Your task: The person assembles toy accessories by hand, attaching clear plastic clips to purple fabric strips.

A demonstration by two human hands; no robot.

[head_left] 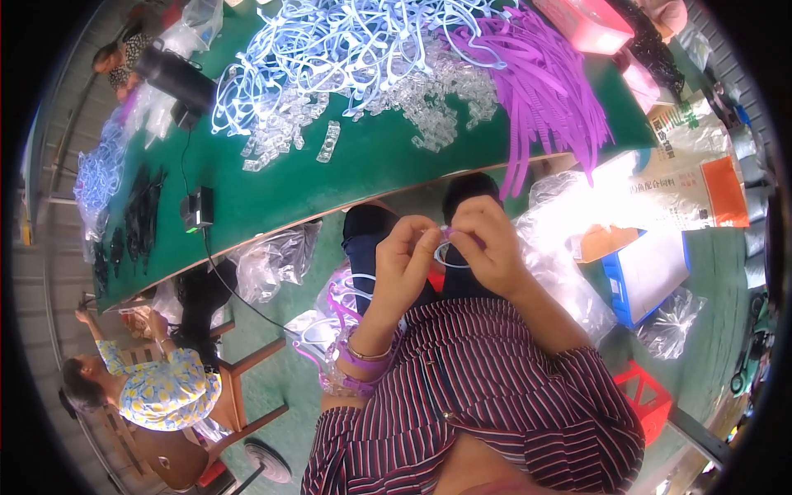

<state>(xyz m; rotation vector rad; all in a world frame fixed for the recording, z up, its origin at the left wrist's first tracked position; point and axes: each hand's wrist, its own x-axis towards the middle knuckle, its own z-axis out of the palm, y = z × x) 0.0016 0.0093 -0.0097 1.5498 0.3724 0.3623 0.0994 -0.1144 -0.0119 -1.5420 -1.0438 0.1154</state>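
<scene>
One table point(272, 198) — left hand point(407, 254), right hand point(492, 245) pinching one purple strap point(446, 233), one blue frame point(452, 266).

It was an assembly workshop: a green table point(247, 198) carried heaps of light-blue plastic frames point(355, 45), small clear plastic pieces point(433, 115) and long purple straps point(549, 87), and a co-worker point(169, 389) sat beside it.

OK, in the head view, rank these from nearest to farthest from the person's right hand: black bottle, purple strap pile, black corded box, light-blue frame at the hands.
From the right hand:
1. Light-blue frame: at the hand itself.
2. Purple strap pile: ahead, right side of the green table.
3. Black corded box: left, near table edge.
4. Black bottle: far left, farther back.
</scene>
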